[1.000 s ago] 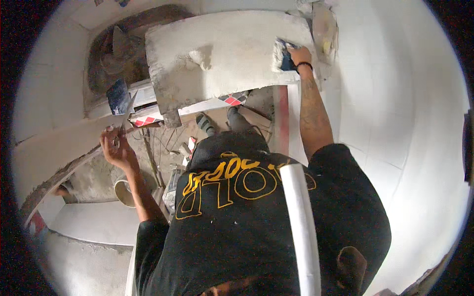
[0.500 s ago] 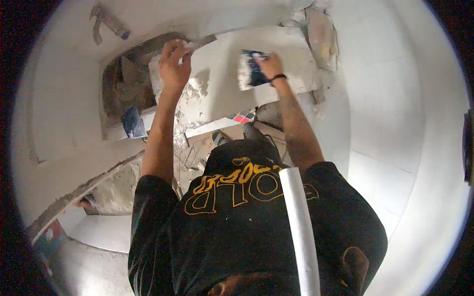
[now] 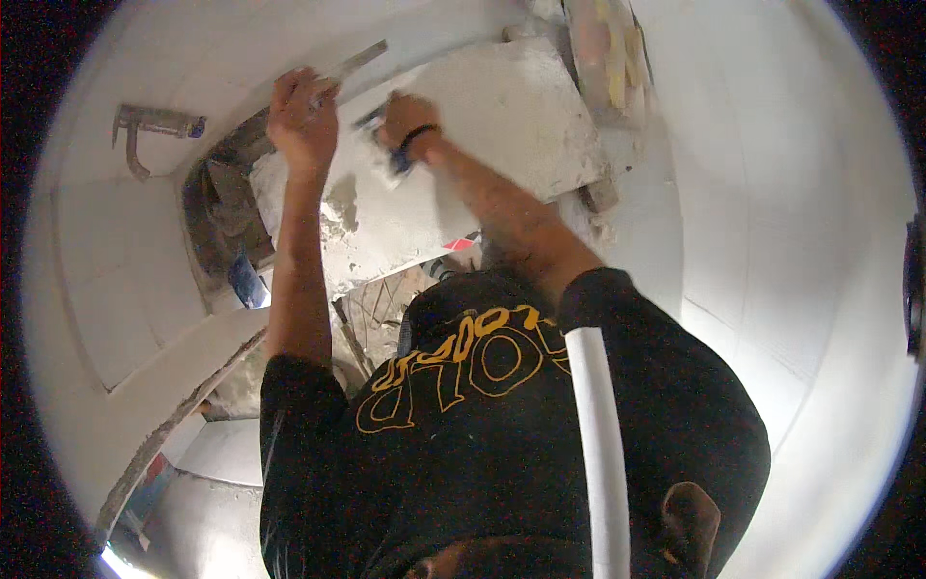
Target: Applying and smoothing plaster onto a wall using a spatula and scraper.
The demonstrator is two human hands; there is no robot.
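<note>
We've a big pale slab (image 3: 521, 125) in front, approx. rectangular. Our R hand (image 3: 409, 121), blurred, is clamped on a blue tool (image 3: 400, 162) over slab's L half. Our L hand (image 3: 307, 125), just beside, grips a thin flat tool (image 3: 362, 60) nr slab's far edge, tip up & R. Smallest: dark wristband (image 3: 421, 134), R wrist.

1 tap (image 3: 162, 122) against pale wall (image 3: 106, 261)

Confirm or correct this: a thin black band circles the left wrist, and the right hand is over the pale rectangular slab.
Wrong wrist: the head view shows the thin black band around the right one. The right hand is over the pale rectangular slab, as stated.
</note>
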